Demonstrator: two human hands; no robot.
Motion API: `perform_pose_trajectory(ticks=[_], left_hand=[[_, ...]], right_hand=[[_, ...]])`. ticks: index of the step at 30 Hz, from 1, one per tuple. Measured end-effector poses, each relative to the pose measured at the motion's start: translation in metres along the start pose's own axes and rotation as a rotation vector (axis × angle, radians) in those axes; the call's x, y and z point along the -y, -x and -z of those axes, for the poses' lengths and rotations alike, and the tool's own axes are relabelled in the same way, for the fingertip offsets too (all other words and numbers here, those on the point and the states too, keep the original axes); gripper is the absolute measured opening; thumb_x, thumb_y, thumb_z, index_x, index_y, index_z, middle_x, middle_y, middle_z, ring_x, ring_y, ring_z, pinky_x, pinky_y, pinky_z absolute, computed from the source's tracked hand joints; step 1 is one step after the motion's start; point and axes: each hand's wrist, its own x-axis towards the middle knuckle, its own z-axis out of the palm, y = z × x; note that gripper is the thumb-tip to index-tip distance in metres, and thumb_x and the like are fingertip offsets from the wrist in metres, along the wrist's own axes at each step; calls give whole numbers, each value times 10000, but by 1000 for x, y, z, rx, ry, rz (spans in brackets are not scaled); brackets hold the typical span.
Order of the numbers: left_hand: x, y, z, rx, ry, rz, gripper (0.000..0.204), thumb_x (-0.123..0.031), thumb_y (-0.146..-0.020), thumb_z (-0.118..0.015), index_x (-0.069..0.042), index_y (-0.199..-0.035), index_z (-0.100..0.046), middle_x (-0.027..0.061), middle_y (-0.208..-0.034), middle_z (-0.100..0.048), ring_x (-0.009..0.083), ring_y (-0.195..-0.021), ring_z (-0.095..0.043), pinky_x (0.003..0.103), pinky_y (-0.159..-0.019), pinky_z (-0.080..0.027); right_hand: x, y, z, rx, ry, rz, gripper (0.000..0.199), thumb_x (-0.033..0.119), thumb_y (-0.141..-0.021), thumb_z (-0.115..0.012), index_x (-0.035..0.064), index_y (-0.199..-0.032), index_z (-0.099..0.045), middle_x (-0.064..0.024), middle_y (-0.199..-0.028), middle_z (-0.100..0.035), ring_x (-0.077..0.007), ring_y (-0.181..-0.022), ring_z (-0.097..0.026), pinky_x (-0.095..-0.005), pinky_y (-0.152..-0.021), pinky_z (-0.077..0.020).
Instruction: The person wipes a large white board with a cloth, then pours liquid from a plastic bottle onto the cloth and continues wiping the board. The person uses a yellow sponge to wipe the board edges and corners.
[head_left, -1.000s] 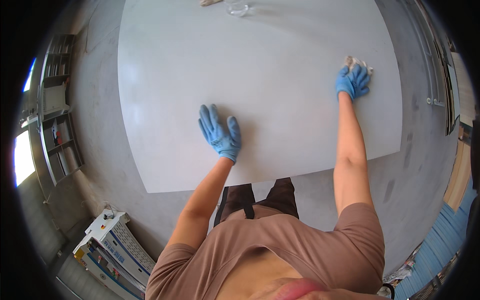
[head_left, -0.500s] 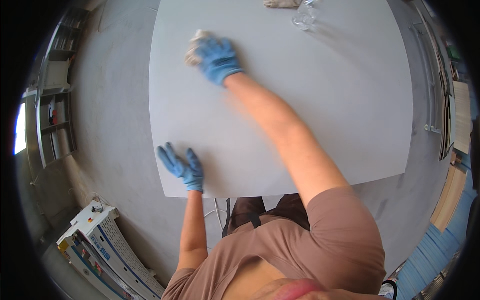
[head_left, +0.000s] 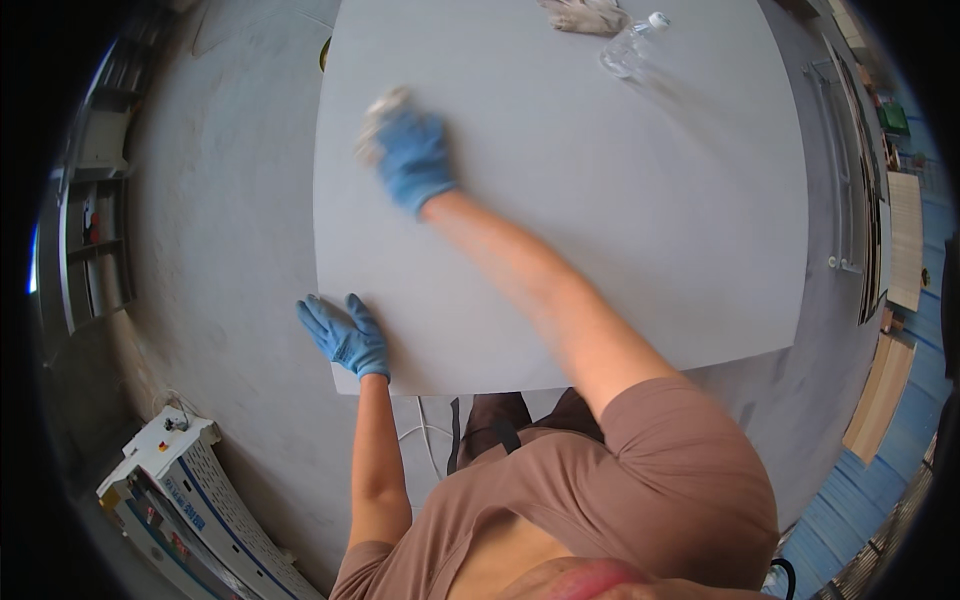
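My right hand [head_left: 415, 160], in a blue glove, presses a cream-coloured cloth [head_left: 382, 122] against the large pale grey board [head_left: 560, 230], toward its far left side. The cloth is crumpled and blurred by motion, sticking out past my fingertips. My left hand [head_left: 345, 338], gloved in the same blue, lies with fingers spread at the board's near left edge. The fingertips reach past that edge, and nothing is in this hand.
On the far right of the board a clear plastic bottle [head_left: 628, 52] stands beside a bundled light cloth [head_left: 585, 14]. A white cabinet [head_left: 195, 490] is at the lower left, with a shelf unit [head_left: 95, 240] behind it. A white cable [head_left: 425, 435] hangs below the board's near edge.
My right hand has slid the cloth slightly left and nearer to me. The whole view has shifted a little, bringing the bottle's cap into sight. My left hand stays at the edge.
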Motion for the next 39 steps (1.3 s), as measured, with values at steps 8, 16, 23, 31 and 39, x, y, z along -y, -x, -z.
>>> perform_pose_trajectory(ticks=[8,16,23,31,39], left_hand=[[3,9,-1,-56,37,0,710,-433,-1059,-599,12,-1586,-432,273,-1679,-346,427,-1549,-357,509,-1265,-309],[6,13,-1,-115,-153,-38,731,-476,-1052,-615,-12,-1591,-448,272,-1678,-350,425,-1555,-345,533,-1262,-308],[-130,40,-46,-99,95,-244,681,-442,-1060,-629,6,-1558,-503,266,-1704,-313,397,-1599,-265,518,-1284,-251],[-379,102,-100,67,482,-483,659,-362,-1030,-680,-15,-1559,-498,311,-1669,-341,455,-1571,-307,542,-1260,-290],[-504,150,-158,222,281,-646,734,-459,-1018,-648,-22,-1577,-462,263,-1680,-367,435,-1589,-278,558,-1290,-205]], right_hand=[[7,104,61,277,-97,243,307,304,-984,-570,195,-1254,-667,-80,-1500,-575,-281,-1440,-497,-537,-1139,-413],[-324,167,387,-222,753,-368,289,391,-1008,-618,192,-1205,-692,-78,-1390,-638,-325,-1361,-547,-521,-1104,-452],[-206,229,325,-194,356,-220,387,234,-945,-653,89,-1304,-637,-158,-1392,-633,-347,-1330,-574,-520,-1021,-452],[-148,269,318,252,247,-48,532,359,-1058,-489,203,-1566,-463,-40,-1632,-466,-290,-1549,-383,-554,-1256,-293],[-514,287,576,-273,798,-474,419,389,-997,-610,218,-1379,-597,-37,-1497,-560,-269,-1419,-492,-511,-1103,-432]])
